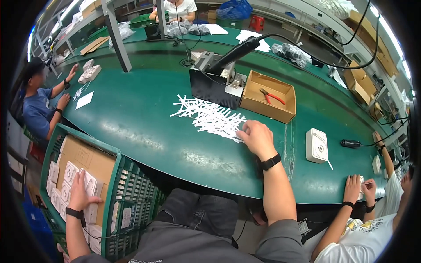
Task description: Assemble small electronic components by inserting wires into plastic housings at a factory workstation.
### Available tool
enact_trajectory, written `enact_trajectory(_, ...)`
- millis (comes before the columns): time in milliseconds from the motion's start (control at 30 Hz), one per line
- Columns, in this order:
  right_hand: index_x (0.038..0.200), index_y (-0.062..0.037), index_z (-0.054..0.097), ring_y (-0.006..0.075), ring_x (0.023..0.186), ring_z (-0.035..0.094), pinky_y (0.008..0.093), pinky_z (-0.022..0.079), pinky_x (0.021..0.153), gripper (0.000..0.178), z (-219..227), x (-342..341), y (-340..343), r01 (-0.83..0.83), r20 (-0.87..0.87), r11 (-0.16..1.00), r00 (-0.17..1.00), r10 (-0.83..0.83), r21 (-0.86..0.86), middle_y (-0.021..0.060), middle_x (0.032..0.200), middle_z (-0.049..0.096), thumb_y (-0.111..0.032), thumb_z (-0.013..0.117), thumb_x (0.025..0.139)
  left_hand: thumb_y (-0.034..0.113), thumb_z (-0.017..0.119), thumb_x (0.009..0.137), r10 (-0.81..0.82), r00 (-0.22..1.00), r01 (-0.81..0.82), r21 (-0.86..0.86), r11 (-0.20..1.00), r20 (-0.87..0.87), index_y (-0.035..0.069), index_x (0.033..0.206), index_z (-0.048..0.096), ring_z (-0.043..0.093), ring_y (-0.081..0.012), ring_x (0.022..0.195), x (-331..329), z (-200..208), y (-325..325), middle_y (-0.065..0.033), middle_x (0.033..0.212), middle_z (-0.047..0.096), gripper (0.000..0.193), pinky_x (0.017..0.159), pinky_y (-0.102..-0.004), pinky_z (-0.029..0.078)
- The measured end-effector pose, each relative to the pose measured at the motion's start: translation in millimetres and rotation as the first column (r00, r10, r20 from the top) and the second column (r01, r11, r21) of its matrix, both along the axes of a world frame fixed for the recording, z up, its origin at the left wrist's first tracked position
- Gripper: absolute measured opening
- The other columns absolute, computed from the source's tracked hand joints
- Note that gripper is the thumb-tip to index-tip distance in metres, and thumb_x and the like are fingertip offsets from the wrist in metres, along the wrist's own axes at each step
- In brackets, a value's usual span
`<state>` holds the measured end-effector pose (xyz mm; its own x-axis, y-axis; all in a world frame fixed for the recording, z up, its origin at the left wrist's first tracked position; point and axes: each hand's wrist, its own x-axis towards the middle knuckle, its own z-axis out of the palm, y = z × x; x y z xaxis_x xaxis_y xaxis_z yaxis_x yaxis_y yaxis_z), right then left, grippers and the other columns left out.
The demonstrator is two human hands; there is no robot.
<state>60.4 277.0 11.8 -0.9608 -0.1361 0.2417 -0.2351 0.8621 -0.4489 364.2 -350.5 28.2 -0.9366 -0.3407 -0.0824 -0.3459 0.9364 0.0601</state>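
With 12 o'clock at the far side of the desk (232,177), the strips (206,116), white and thin, lie in a loose heap mid-desk. The right hand (258,138) is at the heap's 4 o'clock edge, fingers curled and thumb close to them, fingertips at the strip ends; I cannot tell whether it pinches one.

At 8 o'clock from the heap stands the green crate (88,138), holding white units (70,172) beside a cardboard sheet (90,158). The left hand (80,193) rests over these units, partly open, thumb spread to 3 o'clock; whether it grips one I cannot tell.

The black machine (209,85) stands at 12 o'clock from the heap. The carton (267,107), at 2 to 3 o'clock, holds red-handled pliers (277,98). At 3 o'clock from the right hand sits a lone unit (316,145) with a white strip at its near end; a black tool (351,143) lies beyond, also toward 3 o'clock. At 4 o'clock, a co-worker (368,236) handles something white.
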Motion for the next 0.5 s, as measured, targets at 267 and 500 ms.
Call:
enact_trajectory(267,0.089,-0.0069,0.075,0.0384,0.093,0.073,0.0513,0.057,0.080,0.019,0.6,4.2,-5.3,-0.121,0.168,0.991,0.980,0.109,0.062,0.0144,0.096,0.076,-0.024,0.082,0.088,0.036,0.106,0.047,0.007,0.999,-0.007,0.008,1.000,-0.035,-0.001,0.165,0.031,0.040,-0.0503,0.152,2.0,-7.4,-12.5,-0.0348,0.162,0.040,0.145,0.127,-0.0498,0.036)
enact_trajectory(500,0.089,-0.0067,0.074,0.0393,0.093,0.071,0.0515,0.055,0.081,0.012,-11.6,-3.3,0.9,-0.151,0.130,0.988,0.980,0.149,0.006,0.0134,0.093,0.076,-0.018,0.074,0.092,0.032,0.103,0.051,-0.016,1.000,0.016,0.015,1.000,0.001,-0.001,0.163,0.034,0.043,-0.0482,0.149,-25.7,0.3,-13.9,-0.0324,0.159,0.043,0.135,0.126,-0.0484,0.038)
